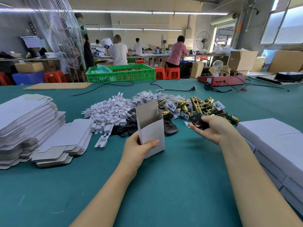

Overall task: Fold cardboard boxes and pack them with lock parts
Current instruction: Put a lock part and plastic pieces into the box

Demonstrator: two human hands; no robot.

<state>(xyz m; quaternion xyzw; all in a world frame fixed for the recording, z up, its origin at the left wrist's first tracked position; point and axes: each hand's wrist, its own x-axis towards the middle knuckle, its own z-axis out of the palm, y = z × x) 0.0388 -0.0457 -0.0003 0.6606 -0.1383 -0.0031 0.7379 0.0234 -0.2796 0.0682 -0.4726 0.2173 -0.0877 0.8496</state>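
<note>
My left hand (139,148) grips a small white cardboard box (151,128) near its bottom, upright with its top flap open. To the right, my right hand (209,128) holds a black plastic lock part (199,121) between thumb and fingers, palm up, just in front of the pile of brass latch bodies (196,105). Behind the box lie white plastic inserts (108,110), black plates (126,126) and small bagged screws (147,95).
Stacks of flat unfolded boxes (29,126) sit at the left on the green table (164,185). Finished white boxes (277,145) are stacked at the right edge. Cables, a red tester with a bulb (221,79) and a green crate (121,73) stand farther back, where people work.
</note>
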